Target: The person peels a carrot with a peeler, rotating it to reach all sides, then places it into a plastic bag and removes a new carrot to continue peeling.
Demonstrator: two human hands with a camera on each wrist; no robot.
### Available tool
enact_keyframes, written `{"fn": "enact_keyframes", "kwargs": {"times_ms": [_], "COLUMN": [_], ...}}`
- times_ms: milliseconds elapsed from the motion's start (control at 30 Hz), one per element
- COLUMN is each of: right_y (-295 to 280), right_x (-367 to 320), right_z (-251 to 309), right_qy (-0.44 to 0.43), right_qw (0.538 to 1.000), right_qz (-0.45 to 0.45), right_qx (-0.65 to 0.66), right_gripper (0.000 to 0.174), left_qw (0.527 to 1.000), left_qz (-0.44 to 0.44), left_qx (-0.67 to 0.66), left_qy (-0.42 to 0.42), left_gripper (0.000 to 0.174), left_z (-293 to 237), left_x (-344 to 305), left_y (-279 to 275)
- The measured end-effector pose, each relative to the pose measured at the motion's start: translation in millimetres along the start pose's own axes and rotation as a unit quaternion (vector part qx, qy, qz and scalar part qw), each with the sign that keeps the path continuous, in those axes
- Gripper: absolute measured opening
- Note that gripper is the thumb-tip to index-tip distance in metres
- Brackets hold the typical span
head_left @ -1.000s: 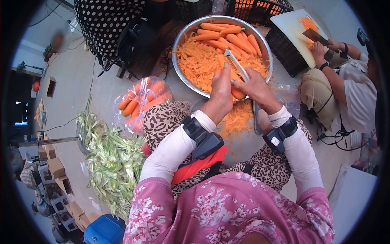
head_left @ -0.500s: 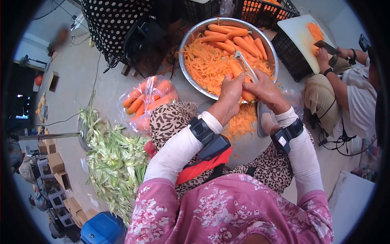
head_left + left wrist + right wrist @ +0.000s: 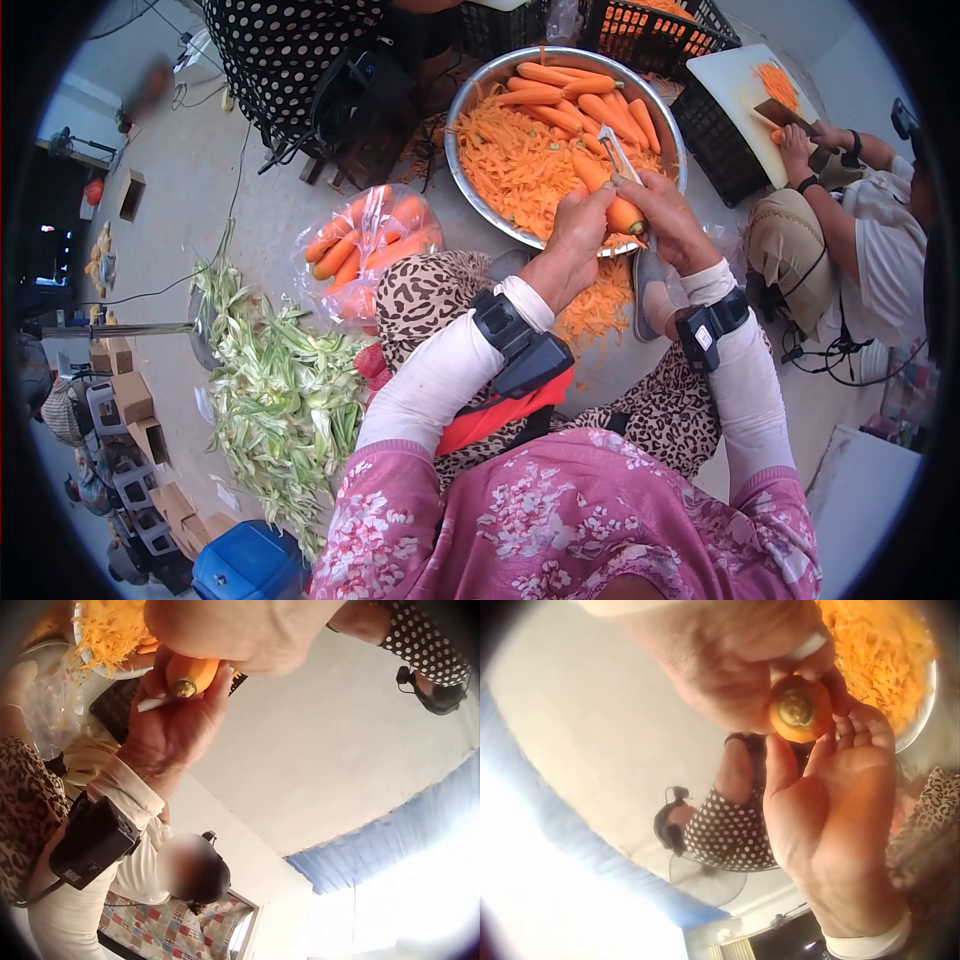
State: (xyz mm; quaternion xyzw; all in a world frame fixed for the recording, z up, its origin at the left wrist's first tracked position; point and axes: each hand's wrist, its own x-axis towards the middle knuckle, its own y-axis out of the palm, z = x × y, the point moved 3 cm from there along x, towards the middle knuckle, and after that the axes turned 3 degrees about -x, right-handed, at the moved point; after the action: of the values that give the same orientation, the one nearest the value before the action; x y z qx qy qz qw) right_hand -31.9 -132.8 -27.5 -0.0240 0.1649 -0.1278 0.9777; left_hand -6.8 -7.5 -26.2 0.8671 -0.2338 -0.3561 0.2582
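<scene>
My left hand [image 3: 572,240] grips an orange carrot [image 3: 624,214] over the near side of a wide metal basin [image 3: 468,190]. Its stem end faces me, as the left wrist view also shows with the carrot [image 3: 189,675] between both hands. A metal peeler [image 3: 618,158] lies along the carrot's far part, its handle held in my right hand [image 3: 668,215]. Part of that pale handle [image 3: 810,646] pokes out of the right hand [image 3: 712,664] in the right wrist view. Carrot shreds [image 3: 515,165] and several whole carrots [image 3: 590,100] fill the basin.
A plastic bag of carrots [image 3: 362,245] and a heap of green husks [image 3: 285,385] lie left on the floor. More shreds [image 3: 597,305] lie below the basin. At the right, a person [image 3: 865,215] works with a knife [image 3: 783,115] on a white board [image 3: 735,85] over a black crate.
The view has shifted slightly, moving the scene rightward. Both hands, carrot and peeler have moved a little right relative to the basin, and the carrot's stem end shows more.
</scene>
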Motion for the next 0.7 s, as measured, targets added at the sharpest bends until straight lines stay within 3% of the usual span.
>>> {"fn": "enact_keyframes", "kwargs": {"times_ms": [100,200,267,400,467,567,667,700], "right_y": [0,2,4,6,6,6,10,12], "right_x": [2,2,2,1,1,2,2,1], "right_z": [4,8,10,12,12,11,14,16], "right_qy": [0.004,0.002,0.002,-0.002,-0.002,-0.004,0.002,0.001], "right_qw": [1.0,0.999,0.999,0.996,0.995,0.995,0.995,0.995], "right_qz": [0.0,0.013,0.018,0.026,0.03,0.043,0.048,0.049], "right_qx": [0.018,0.04,0.051,0.081,0.09,0.088,0.082,0.084], "right_gripper": [0.031,0.031,0.031,0.032,0.032,0.034,0.035,0.036], "left_qw": [0.998,0.997,0.991,0.98,0.967,0.94,0.855,0.83], "left_qz": [0.036,0.003,-0.029,0.066,0.053,-0.072,-0.261,-0.267], "left_qx": [0.02,0.042,0.004,0.006,0.06,0.181,0.363,0.413], "left_qy": [0.037,0.064,0.132,0.189,0.243,0.28,0.264,0.263], "left_gripper": [0.024,0.024,0.024,0.024,0.026,0.028,0.033,0.034], "left_z": [-6,-24,-52,-119,-154,-184,-175,-167], "left_x": [2,-8,-20,-29,-39,-50,-61,-62], "left_y": [1,5,8,-21,-51,-120,-198,-233]}}
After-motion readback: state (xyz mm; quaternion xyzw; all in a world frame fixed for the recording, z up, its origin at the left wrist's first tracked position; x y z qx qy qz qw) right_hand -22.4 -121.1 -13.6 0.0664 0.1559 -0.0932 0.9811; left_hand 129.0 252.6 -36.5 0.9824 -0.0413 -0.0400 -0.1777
